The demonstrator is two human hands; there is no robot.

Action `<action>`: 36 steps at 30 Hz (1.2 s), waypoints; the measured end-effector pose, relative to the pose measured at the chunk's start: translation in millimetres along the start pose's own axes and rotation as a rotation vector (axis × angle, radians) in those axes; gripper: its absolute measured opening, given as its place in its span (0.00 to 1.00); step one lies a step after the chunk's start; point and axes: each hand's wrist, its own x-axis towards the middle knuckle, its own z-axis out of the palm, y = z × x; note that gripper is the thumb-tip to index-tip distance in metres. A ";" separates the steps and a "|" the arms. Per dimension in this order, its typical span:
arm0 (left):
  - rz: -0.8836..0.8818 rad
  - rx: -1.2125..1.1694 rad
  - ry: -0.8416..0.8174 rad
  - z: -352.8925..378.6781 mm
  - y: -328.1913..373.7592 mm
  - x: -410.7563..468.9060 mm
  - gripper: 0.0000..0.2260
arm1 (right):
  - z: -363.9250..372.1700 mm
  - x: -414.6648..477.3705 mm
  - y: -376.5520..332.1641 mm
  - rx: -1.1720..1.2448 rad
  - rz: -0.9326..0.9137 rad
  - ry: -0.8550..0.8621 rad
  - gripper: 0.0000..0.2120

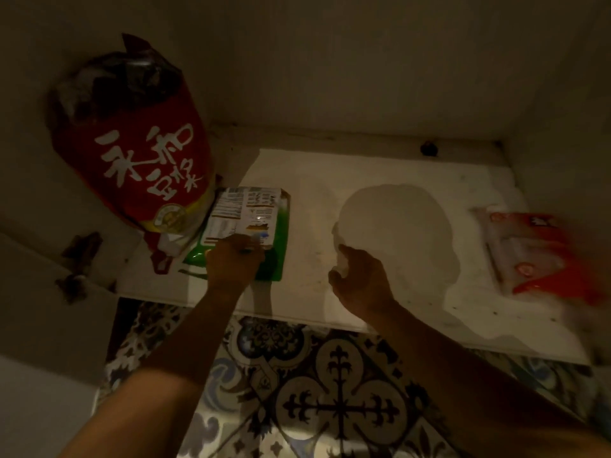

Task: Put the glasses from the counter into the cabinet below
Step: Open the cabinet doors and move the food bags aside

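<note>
- Fingers of the left hand [235,262] curl down onto a flat green packet [246,226], touching its near half; whether they pinch it or only press on it I cannot tell.
- Right hand [358,281] is loosely curled, thumb toward the left; something pale shows at its fingertips, too dim and blurred to name, so I cannot tell whether it holds anything.
- Both bare forearms reach forward and down from the bottom of the view into the open cabinet [363,77], wrists just past the shelf's front edge.
- Shelf [390,226] is pale and scuffed, with a large darker shadow behind the right hand.
- A tall red sack [145,153] with white characters (its top dark and bunched) stands at the left, just beside the packet.
- A red and clear bag [535,256] lies flat at the right, blurred, well apart from both hands.
- Patterned floor tiles [330,391] show below the shelf edge; light is low.
- No glass can be made out here.
</note>
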 end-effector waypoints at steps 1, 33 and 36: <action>0.021 0.004 -0.026 10.9 13.8 -5.7 0.14 | -11.6 -3.3 7.8 0.008 0.014 0.022 0.30; 0.017 -0.123 -0.626 300.1 230.7 -133.1 0.32 | -219.1 4.8 220.7 0.013 0.518 0.290 0.38; -0.084 -0.311 -0.641 308.6 229.3 -137.0 0.15 | -216.8 10.8 222.8 0.060 0.526 0.285 0.38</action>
